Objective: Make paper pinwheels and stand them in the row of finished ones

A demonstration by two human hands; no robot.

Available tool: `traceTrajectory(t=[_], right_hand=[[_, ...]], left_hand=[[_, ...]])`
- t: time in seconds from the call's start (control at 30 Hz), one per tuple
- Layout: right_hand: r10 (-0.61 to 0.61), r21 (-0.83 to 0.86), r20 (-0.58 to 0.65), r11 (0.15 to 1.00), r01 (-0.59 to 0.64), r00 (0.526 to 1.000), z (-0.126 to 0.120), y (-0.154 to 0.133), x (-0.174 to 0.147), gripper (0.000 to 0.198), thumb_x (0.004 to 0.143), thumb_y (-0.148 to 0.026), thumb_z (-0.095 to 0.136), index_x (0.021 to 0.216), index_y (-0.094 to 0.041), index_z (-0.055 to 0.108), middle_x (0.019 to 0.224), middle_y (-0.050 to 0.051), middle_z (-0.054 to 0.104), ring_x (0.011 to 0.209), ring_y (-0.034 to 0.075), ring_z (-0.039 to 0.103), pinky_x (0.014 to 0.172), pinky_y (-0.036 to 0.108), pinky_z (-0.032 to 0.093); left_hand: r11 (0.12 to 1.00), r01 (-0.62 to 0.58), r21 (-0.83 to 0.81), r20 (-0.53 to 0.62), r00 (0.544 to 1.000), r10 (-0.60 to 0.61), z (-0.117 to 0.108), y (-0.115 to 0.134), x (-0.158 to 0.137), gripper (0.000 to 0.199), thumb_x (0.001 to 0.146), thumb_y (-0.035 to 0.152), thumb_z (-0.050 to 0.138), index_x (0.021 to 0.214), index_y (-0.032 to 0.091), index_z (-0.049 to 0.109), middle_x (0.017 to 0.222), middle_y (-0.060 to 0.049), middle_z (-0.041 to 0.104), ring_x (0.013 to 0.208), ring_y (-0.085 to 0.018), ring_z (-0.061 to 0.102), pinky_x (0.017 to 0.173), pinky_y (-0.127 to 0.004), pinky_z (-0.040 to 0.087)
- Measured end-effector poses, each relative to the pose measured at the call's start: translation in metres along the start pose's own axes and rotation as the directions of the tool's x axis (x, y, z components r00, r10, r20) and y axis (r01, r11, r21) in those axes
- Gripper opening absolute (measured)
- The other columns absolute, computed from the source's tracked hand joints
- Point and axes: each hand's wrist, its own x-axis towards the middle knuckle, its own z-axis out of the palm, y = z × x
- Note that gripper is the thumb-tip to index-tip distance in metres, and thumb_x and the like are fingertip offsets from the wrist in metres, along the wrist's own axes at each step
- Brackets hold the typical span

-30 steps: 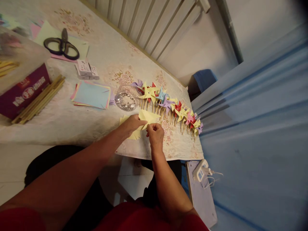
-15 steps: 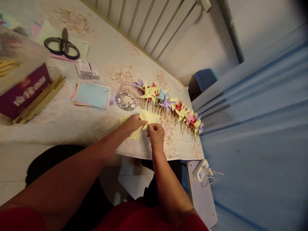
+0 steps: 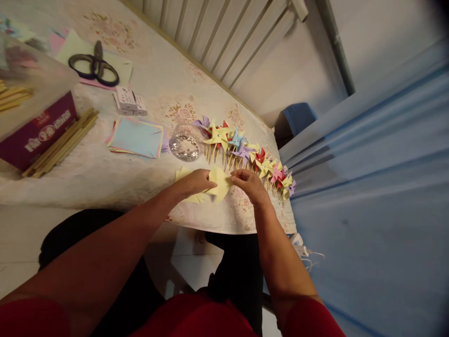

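Note:
A piece of yellow paper point(image 3: 220, 183) is held up between my two hands, just above the near part of the table. My left hand point(image 3: 199, 181) is closed on its left side, with the thumb across the front. At its right edge, my right hand point(image 3: 249, 184) pinches the paper between thumb and fingers. More yellow paper sheets point(image 3: 196, 198) lie on the table partly under my left hand. Beyond my hands, finished paper pinwheels point(image 3: 242, 152) on sticks lie in a row. A clear round container point(image 3: 184, 144) of small metal fasteners stands left of them.
Left of the container lies a stack of coloured paper squares point(image 3: 135, 136). Small white boxes point(image 3: 129, 100) and black-handled scissors point(image 3: 94, 68) are farther back. Thin wooden sticks point(image 3: 63, 142) lean by a purple box point(image 3: 40, 131). A blue curtain point(image 3: 368, 178) hangs at right.
My right hand has moved right, from close beside my left thumb to the paper's right edge. The yellow paper has turned and come slightly lower.

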Motion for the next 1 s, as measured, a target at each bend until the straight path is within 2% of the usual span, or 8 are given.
traceTrajectory(t=[0.1, 0.2, 0.3, 0.5, 0.63, 0.73, 0.83, 1.0], right_hand=[[0.057, -0.038, 0.212, 0.998, -0.05, 0.976, 0.005, 0.005, 0.003, 0.026, 0.063, -0.039, 0.079, 0.071, -0.016, 0.07, 0.064, -0.002, 0.065, 0.058, 0.011, 0.054, 0.058, 0.024, 0.042], [0.085, -0.057, 0.288, 0.996, -0.072, 0.954, 0.012, 0.01, 0.005, 0.023, 0.064, -0.038, 0.076, 0.066, -0.016, 0.069, 0.057, -0.004, 0.061, 0.053, 0.01, 0.05, 0.055, 0.023, 0.039], [0.116, -0.056, 0.332, 0.993, -0.104, 0.936, 0.017, 0.011, 0.005, 0.023, 0.064, -0.037, 0.075, 0.066, -0.015, 0.07, 0.056, -0.004, 0.061, 0.052, 0.011, 0.051, 0.054, 0.023, 0.04], [0.16, -0.223, 0.353, 0.971, -0.083, 0.922, 0.021, 0.01, 0.006, 0.018, 0.063, -0.03, 0.07, 0.07, -0.013, 0.071, 0.055, -0.004, 0.058, 0.053, 0.01, 0.05, 0.053, 0.021, 0.038], [0.153, -0.246, 0.356, 0.967, -0.066, 0.922, 0.022, 0.012, 0.006, 0.018, 0.062, -0.029, 0.068, 0.071, -0.014, 0.072, 0.059, -0.004, 0.06, 0.056, 0.01, 0.051, 0.054, 0.021, 0.039], [0.152, -0.209, 0.346, 0.974, -0.082, 0.926, 0.023, 0.014, 0.004, 0.018, 0.061, -0.029, 0.069, 0.07, -0.014, 0.072, 0.059, -0.003, 0.061, 0.056, 0.011, 0.051, 0.054, 0.021, 0.04], [0.178, -0.082, 0.317, 0.984, -0.16, 0.931, 0.021, 0.015, 0.003, 0.021, 0.058, -0.03, 0.072, 0.072, -0.014, 0.072, 0.058, -0.003, 0.063, 0.056, 0.012, 0.054, 0.057, 0.023, 0.043], [0.215, 0.173, 0.155, 0.955, -0.241, 0.964, 0.016, 0.016, 0.005, 0.029, 0.053, -0.032, 0.075, 0.076, -0.014, 0.072, 0.065, 0.001, 0.07, 0.058, 0.015, 0.061, 0.061, 0.027, 0.049]], left_hand=[[0.997, -0.011, 0.082, 0.035, 0.999, 0.008, 0.001, 0.002, -0.003, 0.019, 0.052, 0.016, 0.072, 0.071, 0.018, 0.073, 0.058, -0.002, 0.066, 0.064, -0.022, 0.062, 0.058, -0.027, 0.042], [0.983, -0.032, 0.182, 0.104, 0.995, 0.013, 0.001, 0.004, -0.004, 0.018, 0.055, 0.019, 0.069, 0.072, 0.017, 0.074, 0.061, -0.002, 0.067, 0.059, -0.019, 0.058, 0.057, -0.026, 0.039], [0.953, -0.085, 0.291, 0.16, 0.986, 0.04, 0.001, 0.005, -0.004, 0.021, 0.059, 0.023, 0.065, 0.076, 0.017, 0.075, 0.068, -0.003, 0.069, 0.059, -0.017, 0.056, 0.057, -0.025, 0.037], [0.887, -0.123, 0.445, 0.257, 0.966, 0.005, -0.002, 0.007, -0.003, 0.034, 0.063, 0.026, 0.06, 0.092, 0.015, 0.074, 0.082, -0.004, 0.071, 0.071, -0.018, 0.059, 0.064, -0.026, 0.039], [0.857, -0.125, 0.499, 0.264, 0.964, -0.013, -0.001, 0.011, -0.006, 0.034, 0.064, 0.024, 0.057, 0.092, 0.014, 0.073, 0.083, -0.005, 0.071, 0.072, -0.018, 0.059, 0.064, -0.027, 0.039], [0.901, -0.095, 0.424, 0.271, 0.962, -0.026, -0.002, 0.01, -0.006, 0.028, 0.063, 0.025, 0.061, 0.087, 0.015, 0.072, 0.079, -0.003, 0.07, 0.071, -0.018, 0.058, 0.063, -0.026, 0.037], [0.969, -0.034, 0.243, 0.266, 0.963, -0.033, -0.005, 0.01, -0.006, 0.023, 0.064, 0.031, 0.069, 0.081, 0.016, 0.069, 0.074, -0.002, 0.068, 0.07, -0.018, 0.059, 0.063, -0.027, 0.038], [0.992, 0.084, -0.098, 0.17, 0.983, -0.066, -0.009, 0.018, -0.008, 0.046, 0.066, 0.053, 0.077, 0.09, 0.015, 0.067, 0.088, -0.007, 0.071, 0.082, -0.02, 0.064, 0.075, -0.031, 0.045]])
